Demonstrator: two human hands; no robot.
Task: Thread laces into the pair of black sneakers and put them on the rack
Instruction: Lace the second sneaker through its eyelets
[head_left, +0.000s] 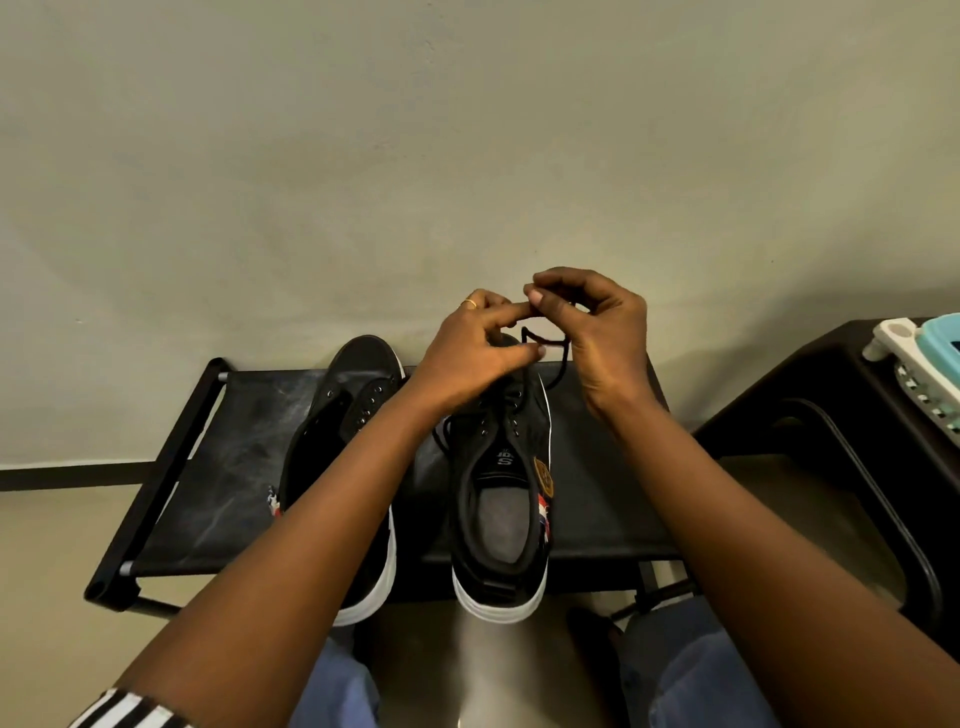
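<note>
Clearly both sneakers already sit on the rack (244, 467), a low frame with a dark fabric shelf against the wall, heels toward the person and hanging a little over the front edge; that puts the eyelets up and within easy reach. On the right sneaker (501, 499) a black lace (545, 343) rises from the eyelet rows near the toe in a loose loop; the left hand (478, 348) pinches it low, just above the shoe, seemingly to keep the threaded part from slipping, while the right hand (587, 322) pinches the upper part between thumb and fingertips, raised so that the slack stands clear of the shoe; whether this is a knot being formed or an end being steered to a hole I cannot tell. The left sneaker (343, 447) lies just beside it, partly under the left forearm; its visible eyelets look bare, so by my reckoning it waits its turn. A dark stool (810, 415) stands to the right, carrying a pale plastic object (919, 358).
</note>
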